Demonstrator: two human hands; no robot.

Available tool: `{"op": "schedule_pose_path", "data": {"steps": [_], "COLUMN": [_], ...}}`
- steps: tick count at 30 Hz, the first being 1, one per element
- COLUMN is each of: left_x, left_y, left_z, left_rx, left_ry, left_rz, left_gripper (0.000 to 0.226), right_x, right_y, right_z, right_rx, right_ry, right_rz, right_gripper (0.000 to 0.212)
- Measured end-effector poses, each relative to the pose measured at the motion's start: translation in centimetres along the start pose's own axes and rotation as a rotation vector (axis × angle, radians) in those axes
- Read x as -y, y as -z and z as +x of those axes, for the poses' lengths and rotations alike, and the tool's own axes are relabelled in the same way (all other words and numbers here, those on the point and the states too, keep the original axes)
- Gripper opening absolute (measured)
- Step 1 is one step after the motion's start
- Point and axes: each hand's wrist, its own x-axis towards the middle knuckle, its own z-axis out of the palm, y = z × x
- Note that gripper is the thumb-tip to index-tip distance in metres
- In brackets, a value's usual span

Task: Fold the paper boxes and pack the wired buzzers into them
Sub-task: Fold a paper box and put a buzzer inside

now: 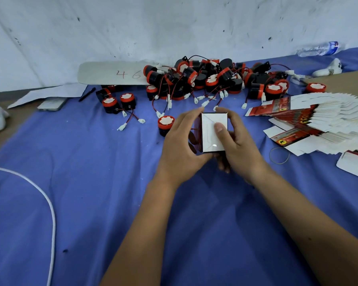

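Note:
Both my hands hold one small folded paper box, red on its side and white on the flap end that faces me. My left hand grips its left side, fingers curled round the top and bottom. My right hand grips the right side, and its thumb presses on the white flaps. A heap of black and red wired buzzers with white plugs lies behind the box. One single buzzer stands just left of my left hand. A fan of flat unfolded boxes lies at the right.
The blue cloth covers the work surface. A white cable curves along the left. A phone, a pen and papers lie at the back left. A rubber band and a water bottle are at the right.

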Motion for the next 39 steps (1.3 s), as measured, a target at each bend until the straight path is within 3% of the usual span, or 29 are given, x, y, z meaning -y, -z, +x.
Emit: {"op": "schedule_pose_path", "data": {"steps": [3,9,18,32,34,39], "left_x": [-0.2,-0.5,-1.0,-0.7,-0.8,-0.4], "left_y": [-0.2,0.2,-0.6,-0.8,-0.8,-0.5], "left_z": [0.1,0.3,0.1,0.2,0.2,0.0], "left_rx": [-0.037,-0.052,-0.031,-0.001,-0.013,-0.043], "left_ry": [-0.018,-0.05,-0.069,-0.079,-0.086,-0.008], "left_rz": [0.04,0.045,0.099,0.145,0.137,0.038], "left_gripper": [0.081,0.077,0.076,0.081,0.083,0.082], "right_x": [0.0,0.6,-0.3,0.0,0.0,0.6], "right_y": [0.2,0.8,0.6,0.6,0.6,1.6], "right_z": [0.2,0.1,0.6,0.6,0.6,0.7], "right_rx": [-0.004,0.051,-0.137,-0.229,-0.207,0.018], "right_ry": [-0.011,0.056,0.105,0.08,0.081,-0.054], "right_rz": [-0.035,-0.114,-0.314,-0.426,-0.356,0.229], "right_gripper": [0.037,0.027,0.015,0.026,0.025,0.03]}}
